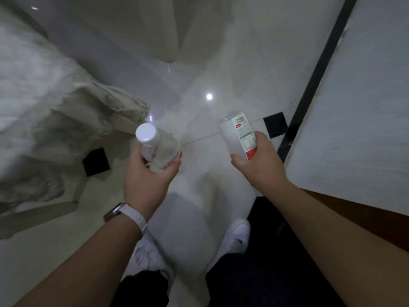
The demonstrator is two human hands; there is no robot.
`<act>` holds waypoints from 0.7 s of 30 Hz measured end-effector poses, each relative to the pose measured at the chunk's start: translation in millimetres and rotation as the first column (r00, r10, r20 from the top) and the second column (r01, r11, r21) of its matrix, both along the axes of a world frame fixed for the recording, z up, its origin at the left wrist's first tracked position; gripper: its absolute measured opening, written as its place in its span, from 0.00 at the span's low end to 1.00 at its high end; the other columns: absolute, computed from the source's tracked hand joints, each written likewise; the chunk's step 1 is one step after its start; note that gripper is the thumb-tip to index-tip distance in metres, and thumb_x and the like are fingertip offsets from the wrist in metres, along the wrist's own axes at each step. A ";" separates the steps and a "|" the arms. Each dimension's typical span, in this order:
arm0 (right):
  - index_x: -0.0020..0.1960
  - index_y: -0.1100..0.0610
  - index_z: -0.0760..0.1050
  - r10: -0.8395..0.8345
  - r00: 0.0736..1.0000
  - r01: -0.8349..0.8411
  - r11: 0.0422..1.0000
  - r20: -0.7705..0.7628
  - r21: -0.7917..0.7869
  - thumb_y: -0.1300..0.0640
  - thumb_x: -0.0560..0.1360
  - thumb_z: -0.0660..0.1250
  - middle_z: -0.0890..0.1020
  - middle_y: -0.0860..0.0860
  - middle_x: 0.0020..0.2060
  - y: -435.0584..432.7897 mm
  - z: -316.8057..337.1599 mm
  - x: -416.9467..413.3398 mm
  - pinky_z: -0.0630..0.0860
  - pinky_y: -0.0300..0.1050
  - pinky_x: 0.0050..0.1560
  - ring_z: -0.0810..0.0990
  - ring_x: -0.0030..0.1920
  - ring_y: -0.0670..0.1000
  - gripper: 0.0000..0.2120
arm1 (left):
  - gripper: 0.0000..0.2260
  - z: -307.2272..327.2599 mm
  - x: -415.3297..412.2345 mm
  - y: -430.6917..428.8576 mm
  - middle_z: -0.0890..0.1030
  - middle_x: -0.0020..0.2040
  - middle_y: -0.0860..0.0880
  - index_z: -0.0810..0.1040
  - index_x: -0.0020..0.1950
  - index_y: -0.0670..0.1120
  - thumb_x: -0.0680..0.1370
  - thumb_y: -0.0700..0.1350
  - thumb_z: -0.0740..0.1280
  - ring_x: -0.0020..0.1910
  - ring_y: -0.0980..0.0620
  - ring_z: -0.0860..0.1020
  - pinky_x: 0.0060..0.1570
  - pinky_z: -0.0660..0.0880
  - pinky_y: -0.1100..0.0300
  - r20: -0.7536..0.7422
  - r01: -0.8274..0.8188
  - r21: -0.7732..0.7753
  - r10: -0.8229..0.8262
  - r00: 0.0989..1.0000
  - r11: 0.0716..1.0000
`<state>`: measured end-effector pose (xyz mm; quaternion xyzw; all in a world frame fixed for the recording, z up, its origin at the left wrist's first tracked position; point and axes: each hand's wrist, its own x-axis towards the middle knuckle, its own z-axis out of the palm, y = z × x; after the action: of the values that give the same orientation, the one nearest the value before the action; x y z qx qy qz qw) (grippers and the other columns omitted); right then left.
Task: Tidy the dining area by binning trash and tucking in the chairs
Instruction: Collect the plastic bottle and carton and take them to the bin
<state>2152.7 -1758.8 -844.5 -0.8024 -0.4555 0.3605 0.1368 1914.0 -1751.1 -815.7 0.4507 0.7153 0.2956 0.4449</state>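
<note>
Left hand (143, 180) gripping bottle (159, 150), right hand (262, 168) clasping carton (241, 135), lace cloth (55, 129) left (table (354, 129) right)

the scene is dim, with a cool grey cast. the glossy floor (221, 63) throws back one small round glare spot ahead of the hands (the brightest point in view) and a few fainter glints. a soft shadow pools on it just ahead of the white shoes (236, 235). the pale cloth (44, 96) at left is smeared by blur, its folds mushy. sharpest are the left hand (143, 173) round the clear bottle (159, 149) and the right hand (259, 165) round the carton (241, 136), though its label print is too soft to read. wide-angle bending bows the dark strip (318, 69) at right and stretches both forearms toward the lower corners.
</note>
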 end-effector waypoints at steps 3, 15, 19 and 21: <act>0.55 0.45 0.67 0.008 0.999 -0.008 1.000 -0.037 0.004 0.42 0.66 0.71 0.77 0.45 0.47 -7.2 81.2 -9.7 0.80 0.52 0.43 0.78 0.43 0.46 0.22 | 0.23 71.7 -4.7 -10.7 0.77 0.51 0.63 0.71 0.59 0.53 0.70 0.44 0.78 0.46 0.75 0.75 0.42 0.68 0.80 0.021 0.008 -0.001 -0.008 1.000 1.000; 0.54 0.43 0.67 0.021 0.993 -0.005 0.990 -0.113 0.138 0.43 0.67 0.72 0.76 0.41 0.44 -10.3 378.1 -67.5 0.75 0.40 0.36 0.77 0.40 0.41 0.20 | 0.24 333.5 -36.7 -13.2 0.81 0.53 0.58 0.75 0.59 0.55 0.66 0.52 0.80 0.53 0.58 0.80 0.55 0.79 0.51 0.072 -0.008 0.103 0.000 0.997 0.995; 0.55 0.40 0.66 0.059 0.984 -0.027 0.982 -0.167 0.186 0.44 0.67 0.72 0.78 0.40 0.47 -15.5 463.7 -101.7 0.71 0.34 0.36 0.77 0.41 0.38 0.21 | 0.20 415.8 -66.7 -17.4 0.81 0.48 0.61 0.74 0.52 0.58 0.68 0.49 0.80 0.49 0.63 0.80 0.50 0.78 0.60 0.092 -0.009 0.175 -0.007 0.996 0.985; 0.55 0.38 0.64 0.101 0.979 -0.059 0.972 -0.179 0.229 0.45 0.68 0.73 0.77 0.39 0.48 -13.9 504.2 -117.9 0.68 0.29 0.34 0.77 0.42 0.37 0.22 | 0.19 450.7 -82.2 -18.0 0.81 0.47 0.64 0.74 0.52 0.60 0.68 0.49 0.80 0.48 0.64 0.79 0.46 0.76 0.68 0.093 -0.016 0.217 -0.005 0.996 0.976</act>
<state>2034.8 -1772.7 -340.3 -0.7250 -0.5100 0.3872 0.2537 1831.7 -1769.1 -365.0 0.4805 0.6585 0.3939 0.4248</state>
